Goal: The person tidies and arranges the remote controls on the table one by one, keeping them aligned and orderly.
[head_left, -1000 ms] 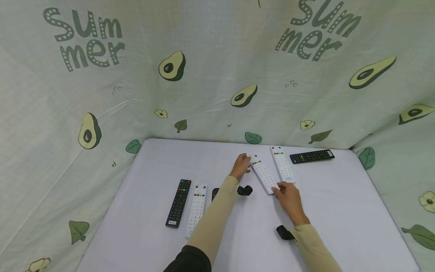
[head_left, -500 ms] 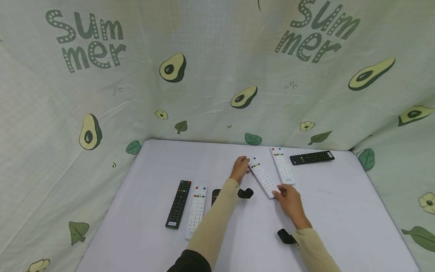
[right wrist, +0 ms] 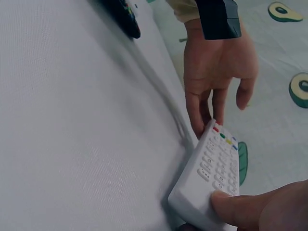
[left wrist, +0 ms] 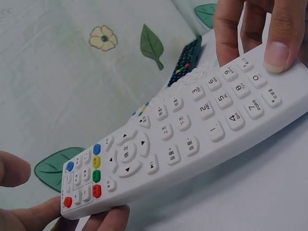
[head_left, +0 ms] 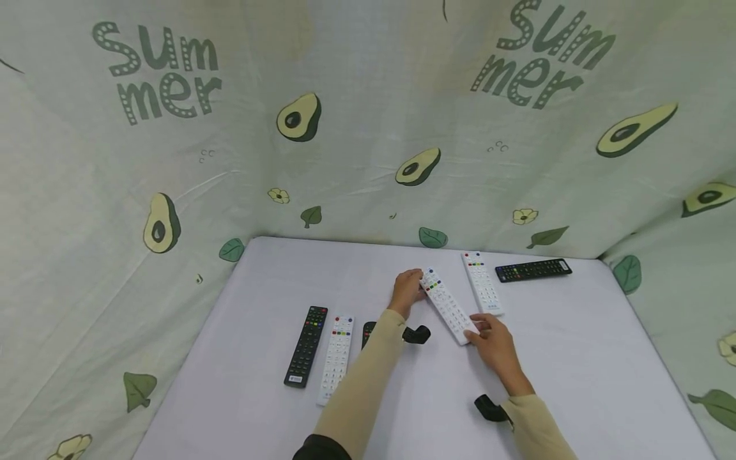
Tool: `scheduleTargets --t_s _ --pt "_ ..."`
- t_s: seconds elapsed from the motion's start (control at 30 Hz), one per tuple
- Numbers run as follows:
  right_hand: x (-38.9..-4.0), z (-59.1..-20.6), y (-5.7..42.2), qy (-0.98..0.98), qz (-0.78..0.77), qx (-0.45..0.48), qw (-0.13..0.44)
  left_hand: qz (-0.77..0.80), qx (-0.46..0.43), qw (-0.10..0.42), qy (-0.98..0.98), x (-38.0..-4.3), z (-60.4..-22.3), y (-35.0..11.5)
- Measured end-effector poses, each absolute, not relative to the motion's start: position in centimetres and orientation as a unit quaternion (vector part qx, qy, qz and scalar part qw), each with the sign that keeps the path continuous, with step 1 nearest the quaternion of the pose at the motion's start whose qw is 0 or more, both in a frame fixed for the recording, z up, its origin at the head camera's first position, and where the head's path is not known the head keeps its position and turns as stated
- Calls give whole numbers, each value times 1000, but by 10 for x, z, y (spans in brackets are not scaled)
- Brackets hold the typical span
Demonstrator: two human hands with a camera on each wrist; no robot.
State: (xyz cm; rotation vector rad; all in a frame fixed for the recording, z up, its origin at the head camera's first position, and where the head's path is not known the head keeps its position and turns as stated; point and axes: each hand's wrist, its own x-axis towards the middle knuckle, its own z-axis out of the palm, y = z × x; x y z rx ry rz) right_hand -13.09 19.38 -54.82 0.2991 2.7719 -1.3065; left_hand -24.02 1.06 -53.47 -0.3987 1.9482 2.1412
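Observation:
A white remote control (head_left: 445, 305) with several coloured buttons slants between both hands, held up off the table at least partly. The right hand (head_left: 497, 348) pinches its near end, and in the right wrist view the thumb (right wrist: 240, 207) presses on the face. At the far end, the left hand (head_left: 406, 292) supports it from below with extended fingers (left wrist: 108, 219). Its thumb (left wrist: 13, 169) stands apart from the remote. To the right lie another white remote (head_left: 482, 284) and a black remote (head_left: 533, 270).
On the left of the white table (head_left: 241, 390) lie a black remote (head_left: 306, 347) and a white remote (head_left: 336, 361). Another black remote (head_left: 368, 331) is mostly hidden under the left forearm. A patterned curtain (head_left: 356, 108) borders the table's back and sides.
The held white remote has come slightly nearer the person, its near end most, and both hands moved with it. The head view has shifted a little. The other remotes stay put.

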Motion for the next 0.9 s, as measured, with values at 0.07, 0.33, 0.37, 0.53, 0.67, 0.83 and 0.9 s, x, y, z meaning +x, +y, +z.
scheduleTargets --t_s 0.07,0.33,0.37,0.53,0.67,0.83,0.9 --pt "-129 -548 194 899 -426 96 34 731 -135 108 660 -239 -534 9" --pt "-115 -542 194 885 -452 89 62 724 -106 104 674 -227 -524 2" --pt "-112 -541 194 884 -455 87 66 720 -101 104 678 -225 -523 0" --pt "-101 -539 191 873 -475 74 85 715 -81 113 686 -218 -519 -8" --pt "-94 -539 189 865 -488 70 96 712 -70 125 687 -212 -520 -15" --pt "-88 -540 185 859 -495 65 109 707 -63 125 694 -206 -519 -21" --pt "-86 -539 184 855 -502 62 114 703 -61 122 698 -204 -519 -23"
